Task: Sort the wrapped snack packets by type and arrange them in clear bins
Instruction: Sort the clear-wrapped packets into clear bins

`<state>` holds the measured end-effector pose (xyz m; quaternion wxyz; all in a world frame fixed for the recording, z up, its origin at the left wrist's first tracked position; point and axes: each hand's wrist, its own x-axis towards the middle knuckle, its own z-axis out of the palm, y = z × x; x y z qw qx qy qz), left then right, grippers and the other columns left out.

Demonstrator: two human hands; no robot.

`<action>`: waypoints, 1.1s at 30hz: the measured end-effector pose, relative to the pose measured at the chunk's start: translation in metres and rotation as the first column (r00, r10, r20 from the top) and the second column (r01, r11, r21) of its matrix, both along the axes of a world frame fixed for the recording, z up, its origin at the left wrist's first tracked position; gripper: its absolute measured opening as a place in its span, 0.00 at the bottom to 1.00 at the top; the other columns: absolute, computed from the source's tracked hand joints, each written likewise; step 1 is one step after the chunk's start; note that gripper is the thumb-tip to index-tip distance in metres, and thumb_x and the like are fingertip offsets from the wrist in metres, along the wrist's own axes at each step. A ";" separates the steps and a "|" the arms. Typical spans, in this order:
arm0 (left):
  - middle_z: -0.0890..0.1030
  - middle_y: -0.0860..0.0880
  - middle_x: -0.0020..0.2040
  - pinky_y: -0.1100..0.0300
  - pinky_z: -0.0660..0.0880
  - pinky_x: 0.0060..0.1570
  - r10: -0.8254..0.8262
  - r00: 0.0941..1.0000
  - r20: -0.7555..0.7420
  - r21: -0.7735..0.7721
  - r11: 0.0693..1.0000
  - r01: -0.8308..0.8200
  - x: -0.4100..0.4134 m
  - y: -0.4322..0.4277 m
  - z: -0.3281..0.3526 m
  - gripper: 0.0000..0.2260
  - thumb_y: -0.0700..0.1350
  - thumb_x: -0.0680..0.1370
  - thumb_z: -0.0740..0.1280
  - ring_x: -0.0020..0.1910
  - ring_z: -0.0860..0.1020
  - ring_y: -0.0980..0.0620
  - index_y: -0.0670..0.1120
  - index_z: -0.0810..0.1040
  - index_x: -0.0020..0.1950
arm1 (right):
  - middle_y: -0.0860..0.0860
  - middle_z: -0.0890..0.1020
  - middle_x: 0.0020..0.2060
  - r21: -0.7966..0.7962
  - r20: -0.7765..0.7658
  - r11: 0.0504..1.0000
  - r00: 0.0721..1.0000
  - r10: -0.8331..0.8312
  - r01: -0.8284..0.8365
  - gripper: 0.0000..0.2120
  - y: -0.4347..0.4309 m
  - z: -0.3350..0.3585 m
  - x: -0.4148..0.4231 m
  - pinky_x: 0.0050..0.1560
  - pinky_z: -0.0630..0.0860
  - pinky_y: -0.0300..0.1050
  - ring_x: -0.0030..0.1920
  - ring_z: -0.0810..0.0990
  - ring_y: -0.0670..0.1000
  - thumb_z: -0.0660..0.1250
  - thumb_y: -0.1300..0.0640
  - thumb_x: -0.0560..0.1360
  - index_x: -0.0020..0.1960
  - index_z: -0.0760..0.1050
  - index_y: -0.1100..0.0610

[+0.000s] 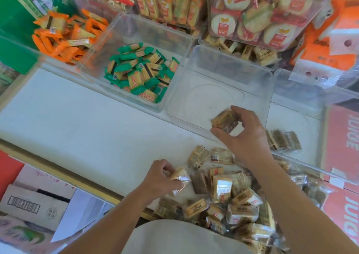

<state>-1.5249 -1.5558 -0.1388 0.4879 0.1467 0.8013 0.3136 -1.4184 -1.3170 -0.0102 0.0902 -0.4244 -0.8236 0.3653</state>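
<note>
Two bare hands are seen from above, reaching over a white surface (pixel 81 118). The right hand (pixel 244 135) is closed around a small stack of tan packets (pixel 224 120), held over the near edge of an empty clear bin (pixel 229 67). The left hand (pixel 161 178) is closed on a single tan packet (pixel 179 175) at the edge of a loose pile of tan packets (pixel 229 199) on the surface near the body.

Sorting appears to be mid-way: green packets (pixel 139 71) already lie in the bin to the left, orange packets (pixel 66 36) in one further left. The tan type seems to be just starting. Next, the stack would likely need to be lowered and released inside the empty bin, clear of its wall.

Motion blur softens the held stack, so the packet count cannot be told. Print on the wrappers is unreadable. The bin at far right (pixel 314 98) is cut off, and the pile's near side is hidden by clothing.
</note>
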 end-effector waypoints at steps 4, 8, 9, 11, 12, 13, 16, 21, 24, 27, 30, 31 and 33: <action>0.79 0.48 0.52 0.62 0.76 0.38 0.254 0.967 0.016 0.082 0.964 -0.255 -0.031 0.002 0.048 0.20 0.45 0.63 0.85 0.48 0.78 0.51 0.53 0.79 0.48 | 0.43 0.72 0.63 0.079 0.057 0.997 0.998 -0.016 0.012 0.35 0.045 0.000 -0.026 0.55 0.72 0.41 0.58 0.73 0.43 0.78 0.41 0.70 0.73 0.69 0.45; 0.82 0.50 0.53 0.53 0.80 0.48 0.329 0.942 0.070 0.292 0.896 -0.335 -0.057 0.040 0.112 0.23 0.49 0.59 0.85 0.55 0.79 0.51 0.56 0.80 0.49 | 0.50 0.72 0.67 -0.054 0.411 0.995 0.906 0.100 -0.086 0.39 0.083 -0.041 -0.043 0.60 0.77 0.53 0.62 0.76 0.54 0.77 0.40 0.69 0.74 0.67 0.47; 0.82 0.52 0.53 0.54 0.80 0.49 0.331 0.943 0.040 0.339 0.883 -0.324 -0.062 0.059 0.124 0.23 0.50 0.59 0.85 0.54 0.79 0.54 0.56 0.80 0.50 | 0.52 0.72 0.67 -0.106 0.486 0.989 0.862 0.144 -0.105 0.40 0.087 -0.054 -0.044 0.60 0.78 0.54 0.62 0.77 0.55 0.78 0.40 0.68 0.74 0.67 0.48; 0.81 0.54 0.53 0.63 0.77 0.46 0.322 0.944 -0.070 0.395 0.878 -0.271 -0.071 0.104 0.136 0.23 0.48 0.63 0.85 0.49 0.78 0.58 0.54 0.80 0.53 | 0.53 0.73 0.67 -0.193 0.574 0.975 0.794 0.200 -0.107 0.42 0.091 -0.076 -0.044 0.60 0.78 0.55 0.61 0.78 0.57 0.80 0.40 0.65 0.73 0.67 0.50; 0.80 0.54 0.54 0.66 0.76 0.45 0.296 0.945 -0.140 0.399 0.890 -0.220 -0.076 0.128 0.135 0.22 0.48 0.65 0.84 0.48 0.77 0.59 0.53 0.79 0.54 | 0.53 0.73 0.67 -0.223 0.598 0.969 0.770 0.222 -0.106 0.43 0.092 -0.084 -0.044 0.61 0.78 0.55 0.62 0.77 0.57 0.81 0.40 0.64 0.73 0.67 0.50; 0.78 0.52 0.56 0.66 0.76 0.46 0.240 0.944 -0.224 0.373 0.916 -0.144 -0.080 0.152 0.130 0.22 0.49 0.65 0.84 0.49 0.77 0.57 0.51 0.79 0.55 | 0.53 0.73 0.68 -0.256 0.612 0.960 0.750 0.249 -0.110 0.44 0.094 -0.088 -0.046 0.62 0.77 0.55 0.63 0.77 0.57 0.81 0.41 0.64 0.74 0.66 0.51; 0.72 0.48 0.59 0.54 0.76 0.58 -0.052 0.895 -0.444 0.134 0.983 0.123 -0.087 0.207 0.102 0.24 0.55 0.64 0.81 0.57 0.75 0.48 0.52 0.78 0.56 | 0.53 0.73 0.69 -0.344 0.595 0.932 0.742 0.310 -0.113 0.41 0.096 -0.077 -0.051 0.63 0.76 0.52 0.63 0.76 0.55 0.77 0.42 0.69 0.76 0.64 0.54; 0.73 0.47 0.58 0.54 0.75 0.50 -0.459 0.776 -0.432 -0.228 0.888 0.398 -0.083 0.246 0.061 0.20 0.51 0.66 0.80 0.54 0.74 0.45 0.51 0.79 0.54 | 0.43 0.82 0.55 -0.123 0.410 0.991 0.907 0.099 -0.052 0.23 0.083 -0.008 -0.008 0.58 0.79 0.51 0.54 0.81 0.47 0.66 0.35 0.76 0.68 0.70 0.41; 0.79 0.48 0.55 0.56 0.75 0.45 -0.549 0.728 -0.411 -0.311 0.835 0.453 -0.079 0.244 0.042 0.20 0.53 0.67 0.80 0.52 0.79 0.46 0.49 0.80 0.54 | 0.41 0.82 0.39 -0.157 0.163 0.987 0.987 -0.008 0.034 0.11 0.045 0.015 0.033 0.44 0.78 0.39 0.42 0.80 0.39 0.69 0.41 0.77 0.56 0.76 0.43; 0.80 0.49 0.57 0.53 0.78 0.51 -0.515 0.735 -0.442 -0.287 0.857 0.428 -0.076 0.231 0.045 0.16 0.51 0.75 0.75 0.55 0.79 0.47 0.46 0.80 0.58 | 0.39 0.83 0.38 -0.282 0.084 0.959 0.996 -0.013 0.036 0.04 0.013 -0.004 0.059 0.45 0.79 0.37 0.43 0.80 0.37 0.72 0.46 0.76 0.50 0.79 0.42; 0.78 0.49 0.58 0.53 0.76 0.52 -0.291 0.720 -0.630 -0.041 0.938 0.343 -0.068 0.198 0.064 0.13 0.49 0.78 0.73 0.57 0.77 0.48 0.46 0.80 0.59 | 0.38 0.83 0.41 -0.299 0.125 0.954 0.992 0.032 0.007 0.07 -0.001 -0.043 0.070 0.52 0.81 0.43 0.46 0.81 0.38 0.72 0.48 0.76 0.53 0.82 0.46; 0.78 0.50 0.56 0.54 0.76 0.51 -0.163 0.718 -0.676 0.111 0.942 0.317 -0.060 0.181 0.073 0.10 0.47 0.78 0.72 0.56 0.77 0.49 0.46 0.80 0.58 | 0.38 0.83 0.43 -0.307 0.149 0.952 0.987 0.060 -0.011 0.10 -0.004 -0.054 0.072 0.54 0.81 0.45 0.48 0.81 0.38 0.73 0.48 0.76 0.56 0.82 0.47; 0.78 0.54 0.53 0.62 0.75 0.48 0.025 0.738 -0.674 0.319 0.911 0.261 -0.037 0.139 0.085 0.06 0.45 0.78 0.71 0.50 0.77 0.54 0.48 0.80 0.55 | 0.38 0.83 0.46 -0.346 0.167 0.937 0.979 0.115 -0.051 0.12 -0.012 -0.066 0.077 0.56 0.81 0.45 0.50 0.81 0.38 0.73 0.48 0.76 0.59 0.82 0.47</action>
